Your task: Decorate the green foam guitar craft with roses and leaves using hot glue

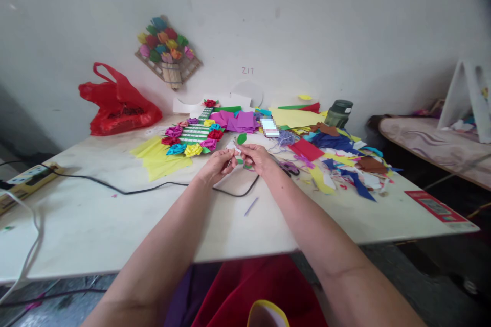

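Note:
My left hand (221,164) and my right hand (256,157) meet above the middle of the table, fingertips pinched close together. A small white piece lies at the fingertips, too small to make out. Just above them shows a green paper leaf (241,139); whether it is held or lies behind is unclear. More green bits (240,161) peek out under the fingers. Beyond my left hand lies a guitar-shaped craft (195,133), green with white strips and edged with colourful paper flowers. A thin pale stick (251,206) rests on the table nearer to me.
A black cable (126,192) crosses the table beneath my hands. Paper scraps (345,148), dark-handled scissors (289,168), a phone (269,126) and a green bottle (339,113) are at the right. A red plastic bag (118,104) and a power strip (30,184) are at the left.

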`<state>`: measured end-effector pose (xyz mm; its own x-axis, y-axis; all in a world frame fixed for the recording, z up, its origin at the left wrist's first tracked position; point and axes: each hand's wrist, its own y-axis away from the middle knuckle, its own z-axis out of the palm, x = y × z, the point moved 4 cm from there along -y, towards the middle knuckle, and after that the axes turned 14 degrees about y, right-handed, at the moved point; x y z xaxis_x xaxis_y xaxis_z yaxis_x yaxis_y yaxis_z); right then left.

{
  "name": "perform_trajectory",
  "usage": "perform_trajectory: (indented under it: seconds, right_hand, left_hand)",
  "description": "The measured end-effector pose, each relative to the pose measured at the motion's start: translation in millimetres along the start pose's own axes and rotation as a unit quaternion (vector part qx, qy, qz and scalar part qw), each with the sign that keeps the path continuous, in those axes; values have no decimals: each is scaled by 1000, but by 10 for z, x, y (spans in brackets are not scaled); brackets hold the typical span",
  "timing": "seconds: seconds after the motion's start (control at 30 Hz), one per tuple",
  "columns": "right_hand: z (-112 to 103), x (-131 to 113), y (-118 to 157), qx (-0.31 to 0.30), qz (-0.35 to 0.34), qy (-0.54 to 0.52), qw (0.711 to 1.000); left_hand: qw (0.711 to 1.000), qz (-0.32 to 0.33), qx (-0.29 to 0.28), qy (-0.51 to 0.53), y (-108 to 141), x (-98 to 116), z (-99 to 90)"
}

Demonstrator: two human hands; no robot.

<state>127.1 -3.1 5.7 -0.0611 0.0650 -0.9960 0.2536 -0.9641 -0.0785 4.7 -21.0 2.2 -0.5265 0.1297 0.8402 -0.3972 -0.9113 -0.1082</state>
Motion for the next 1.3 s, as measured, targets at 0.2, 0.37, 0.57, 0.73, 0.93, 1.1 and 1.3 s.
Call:
perform_trajectory:
  seconds: [0.2,0.37,0.57,0.73,0.93,1.1,1.3]
  right_hand:
    - [21,-3,2,-17,-5,-8,1000]
    - [31,-13,4,-23,-15,-3,1000]
    - [22,-13,5,-20,-17,4,1000]
    - [22,-6,-1,-15,-11,-10,1000]
    - [21,-1,-6,-3,-7,-5,1000]
    - [6,2,-16,-2,-19,3,1000]
    - [14,-12,-8,3,-9,-12,1000]
  left_hand:
    - [999,-21,8,29,16,-2,26]
    - [998,-39,4,41,7,-5,23]
    - [998,-44,6,47,12,9,14]
    - [998,-34,-1,45,9,13,-13]
    - [999,-12,-25,29,0,18,-20]
    - [999,-5,-20,31,-14,10,-37]
    - [999,2,-17,28,-17,12,-31]
